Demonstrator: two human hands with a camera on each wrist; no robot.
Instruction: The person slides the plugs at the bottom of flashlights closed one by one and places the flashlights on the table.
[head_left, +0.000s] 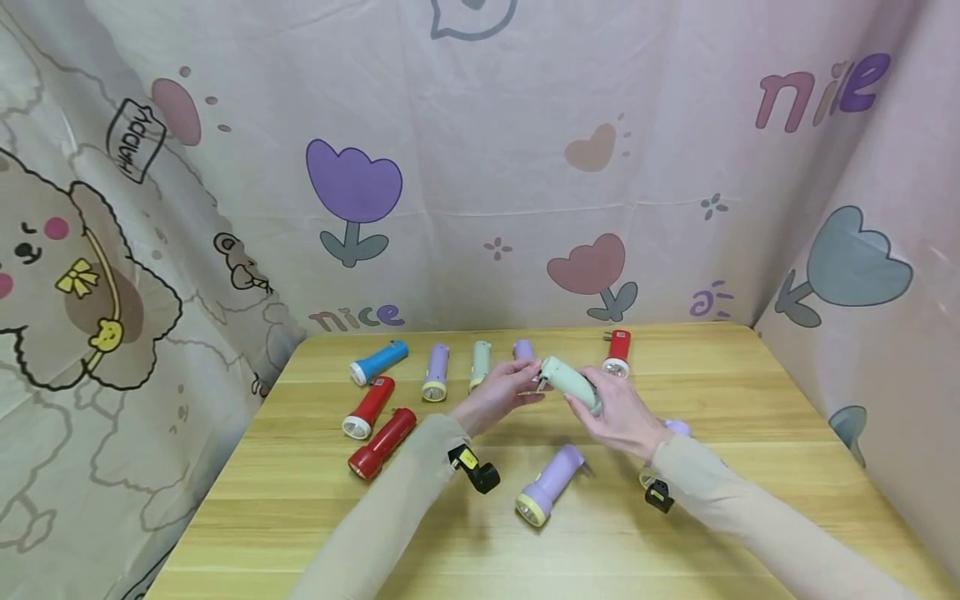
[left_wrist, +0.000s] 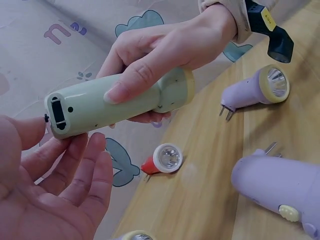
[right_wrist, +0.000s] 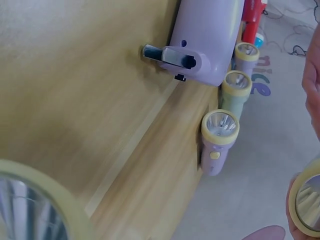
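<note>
My right hand (head_left: 618, 415) grips a light green flashlight (head_left: 567, 383) around its body, raised above the table with the tail toward the left. In the left wrist view, its tail end shows a black slot and a small black tab. My left hand (head_left: 504, 393) is at that tail; the thumb (left_wrist: 31, 131) comes right up to the tab, and the other fingers are loosely extended below the end. Below the hands lies a purple flashlight (head_left: 555, 482) with prongs sticking out. Another purple flashlight (head_left: 677, 427) is partly hidden beneath my right wrist.
On the wooden table's (head_left: 300, 517) left side lie a blue flashlight (head_left: 381, 360) and two red ones, including a darker one (head_left: 384, 442). Along the back are a purple flashlight (head_left: 437, 371), a green one (head_left: 481, 360), another purple one (head_left: 522, 348) and a red one (head_left: 617, 350). Printed curtain surrounds the table.
</note>
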